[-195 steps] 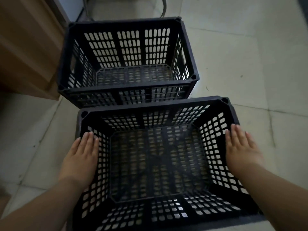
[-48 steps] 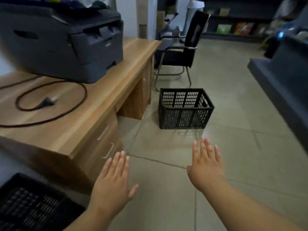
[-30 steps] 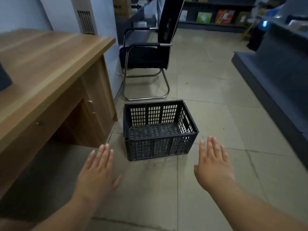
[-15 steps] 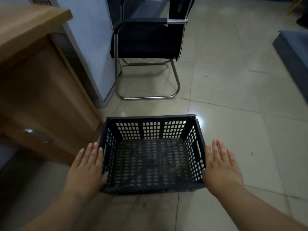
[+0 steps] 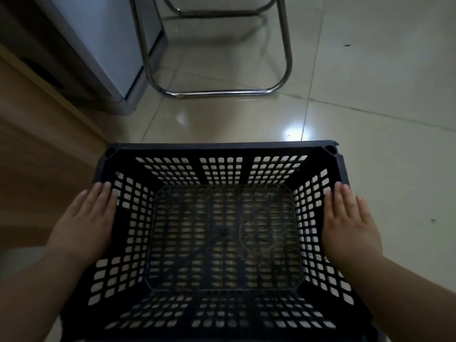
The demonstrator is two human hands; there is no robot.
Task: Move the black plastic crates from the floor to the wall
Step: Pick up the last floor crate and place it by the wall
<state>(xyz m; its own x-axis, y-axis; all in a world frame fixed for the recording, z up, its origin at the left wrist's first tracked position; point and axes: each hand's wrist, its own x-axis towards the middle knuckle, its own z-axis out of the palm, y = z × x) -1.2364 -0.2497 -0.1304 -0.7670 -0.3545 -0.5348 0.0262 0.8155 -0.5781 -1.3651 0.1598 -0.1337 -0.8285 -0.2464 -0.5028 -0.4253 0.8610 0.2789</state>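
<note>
One black plastic crate [image 5: 217,147] with slotted walls and an empty bottom fills the lower half of the head view and appears to stand on the tiled floor. My left hand [image 5: 84,223] lies flat against the outside of its left wall, fingers straight and together, pointing away from me. My right hand [image 5: 348,225] lies flat against its right wall in the same way. The crate is clamped between both palms. Its near edge runs out of the frame.
A chair's chrome sled frame [image 5: 222,93] stands on the floor just beyond the crate. A wooden desk side [image 5: 37,144] is close on the left, with a white and grey unit [image 5: 103,45] behind it. Pale tiled floor [image 5: 382,107] extends to the right.
I have moved closer and bent over the crate, which now looks much larger. Both hands have gone from beside its near corners to flat against its side walls.
</note>
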